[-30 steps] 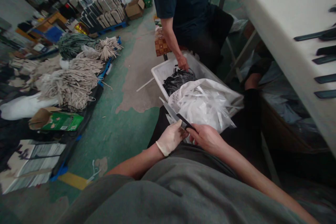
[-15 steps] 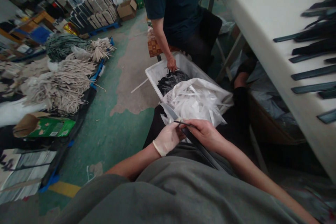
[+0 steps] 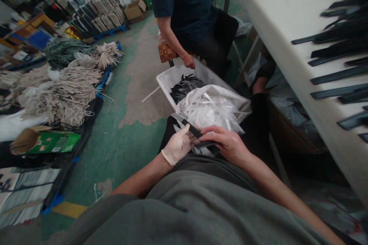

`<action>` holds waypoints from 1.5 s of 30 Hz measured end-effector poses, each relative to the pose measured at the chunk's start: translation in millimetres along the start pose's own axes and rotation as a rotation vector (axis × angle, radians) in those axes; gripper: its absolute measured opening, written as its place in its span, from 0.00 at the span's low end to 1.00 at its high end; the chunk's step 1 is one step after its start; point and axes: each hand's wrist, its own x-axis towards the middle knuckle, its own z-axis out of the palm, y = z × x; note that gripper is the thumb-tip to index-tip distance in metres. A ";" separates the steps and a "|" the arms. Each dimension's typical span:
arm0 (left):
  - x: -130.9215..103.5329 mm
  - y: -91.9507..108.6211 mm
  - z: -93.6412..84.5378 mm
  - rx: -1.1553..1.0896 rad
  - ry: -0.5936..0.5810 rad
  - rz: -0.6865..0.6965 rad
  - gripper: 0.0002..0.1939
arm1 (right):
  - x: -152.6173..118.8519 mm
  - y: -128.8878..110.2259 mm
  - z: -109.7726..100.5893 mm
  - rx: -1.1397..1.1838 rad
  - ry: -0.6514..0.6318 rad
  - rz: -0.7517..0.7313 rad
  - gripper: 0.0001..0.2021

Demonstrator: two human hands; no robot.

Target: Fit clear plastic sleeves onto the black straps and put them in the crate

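Black strap (image 3: 193,129) is over the lap, just on the near side of the white bin (image 3: 163,87), pinched in the bare right hand (image 3: 230,143); gloved left hand (image 3: 176,146) is half-curled by its far end, can't tell if it grips. I'd keep the strap flat and untwisted, left fingers backing it while the right steers. Its long axis slants far-left to near-right, far end pointing left toward the bin's near side.

Strip (image 3: 192,129) before tub (image 3: 169,77); carton (image 3: 287,128) seemingly under table (image 3: 276,11).
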 end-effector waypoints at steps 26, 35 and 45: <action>16.4 8.7 -46.5 -0.173 0.242 0.000 0.07 | -2.0 -31.6 2.4 -0.237 0.026 -0.339 0.11; -5.3 -6.4 -26.6 -0.103 0.042 -0.156 0.05 | 23.0 6.4 26.0 -0.142 -0.046 -0.154 0.11; 18.4 45.4 -52.9 -0.333 0.144 0.092 0.23 | 4.6 -42.6 -30.1 0.257 -0.012 0.026 0.07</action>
